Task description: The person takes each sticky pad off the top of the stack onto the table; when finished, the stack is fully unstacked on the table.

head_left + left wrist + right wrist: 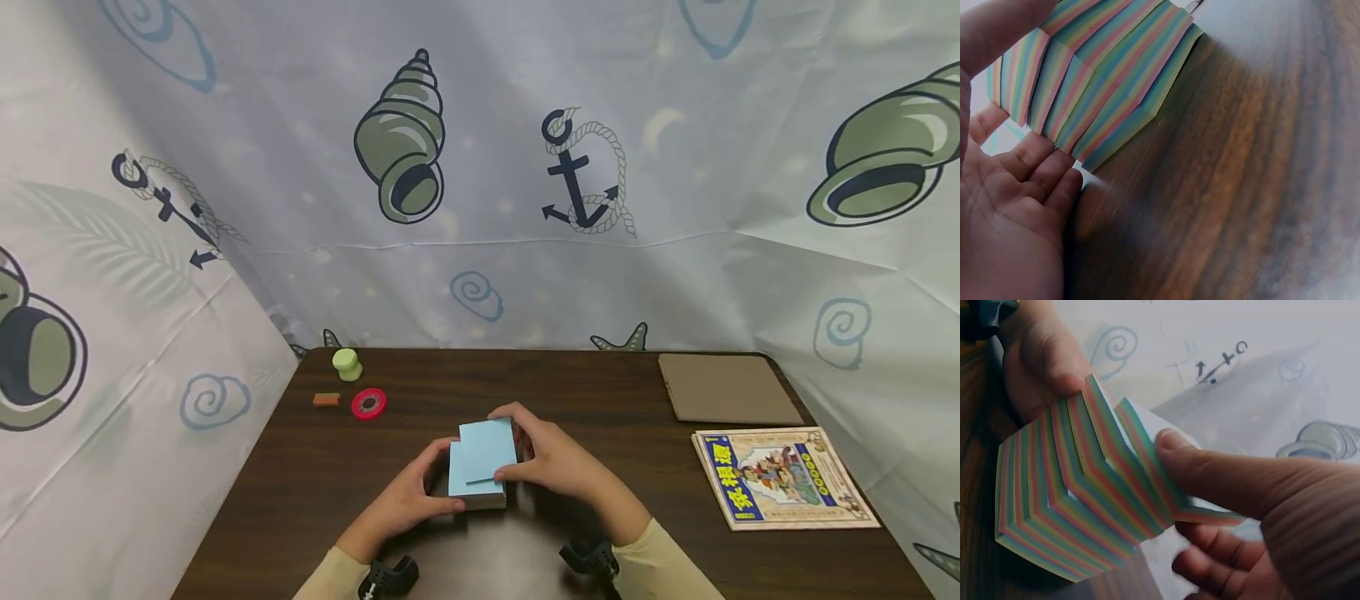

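A thick stack of coloured note paper (456,471) with a light blue top is between both hands over the near middle of the table. My left hand (408,496) holds its left side, thumb at the near corner. From the right, my right hand (558,458) pinches the upper part (487,450), thumb on the near edge and fingers at the far edge. That upper part sits shifted from the layers below. Striped pink, yellow, green and blue edges of the stack (1072,494) show in the right wrist view, stepped into several offset layers.
At the back left of the dark wood table (600,392) stand a pale green knob-shaped piece (347,365), an orange block (326,400) and a red ring-shaped disc (369,403). A brown board (727,389) and an illustrated booklet or box (783,479) lie at the right.
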Tool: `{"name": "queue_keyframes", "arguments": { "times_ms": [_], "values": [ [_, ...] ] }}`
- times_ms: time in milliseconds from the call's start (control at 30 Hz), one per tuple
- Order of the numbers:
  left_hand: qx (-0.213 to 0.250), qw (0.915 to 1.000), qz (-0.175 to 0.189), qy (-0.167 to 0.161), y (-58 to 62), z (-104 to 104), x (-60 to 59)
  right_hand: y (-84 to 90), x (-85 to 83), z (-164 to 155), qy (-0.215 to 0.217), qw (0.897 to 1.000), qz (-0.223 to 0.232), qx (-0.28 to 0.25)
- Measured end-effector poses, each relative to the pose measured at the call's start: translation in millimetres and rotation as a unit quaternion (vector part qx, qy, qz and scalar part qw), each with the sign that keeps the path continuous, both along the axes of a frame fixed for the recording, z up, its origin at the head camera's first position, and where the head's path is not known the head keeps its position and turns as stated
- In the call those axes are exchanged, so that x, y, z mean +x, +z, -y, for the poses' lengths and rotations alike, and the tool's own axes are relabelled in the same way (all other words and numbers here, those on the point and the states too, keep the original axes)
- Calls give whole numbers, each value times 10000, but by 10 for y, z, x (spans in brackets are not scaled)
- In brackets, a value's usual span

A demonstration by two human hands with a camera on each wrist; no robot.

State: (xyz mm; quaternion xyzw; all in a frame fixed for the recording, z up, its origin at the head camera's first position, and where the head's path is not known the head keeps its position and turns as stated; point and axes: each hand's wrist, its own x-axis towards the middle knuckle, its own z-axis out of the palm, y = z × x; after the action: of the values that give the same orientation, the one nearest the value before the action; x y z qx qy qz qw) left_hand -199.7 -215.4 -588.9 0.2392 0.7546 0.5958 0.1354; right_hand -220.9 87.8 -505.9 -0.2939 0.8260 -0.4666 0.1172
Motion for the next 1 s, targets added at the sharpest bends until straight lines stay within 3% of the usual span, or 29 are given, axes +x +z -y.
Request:
{"name": "queue_keyframes", "arguments": {
  "times_ms": [133, 233, 367, 533, 667, 833, 1000],
  "values": [
    [-120, 9999, 36, 66, -9, -2, 0, -99, -68, -25, 42, 9972, 25, -745],
    [-229, 9996, 100, 138, -19, -14, 1, -208, -121, -52, 118, 9857, 261, -1662],
    [-209, 9996, 130, 158, -43, -36, 2, -393, -189, -102, 31, 9554, 743, -2858],
    [-36, 10000, -3, 29, -66, -49, 7, -668, -277, -183, -401, 9076, 1474, -3911],
    [58, 9999, -128, -44, -57, -39, 11, -844, -426, -258, -839, 8743, 1822, -4420],
    [1, 9997, -235, -34, -33, -16, 16, -913, -684, -272, -1631, 8464, 1746, -4760],
    [-84, 9997, -235, 16, -32, 1, -7, -913, -911, -159, -1979, 8455, 1595, -4695]
  ]
}}
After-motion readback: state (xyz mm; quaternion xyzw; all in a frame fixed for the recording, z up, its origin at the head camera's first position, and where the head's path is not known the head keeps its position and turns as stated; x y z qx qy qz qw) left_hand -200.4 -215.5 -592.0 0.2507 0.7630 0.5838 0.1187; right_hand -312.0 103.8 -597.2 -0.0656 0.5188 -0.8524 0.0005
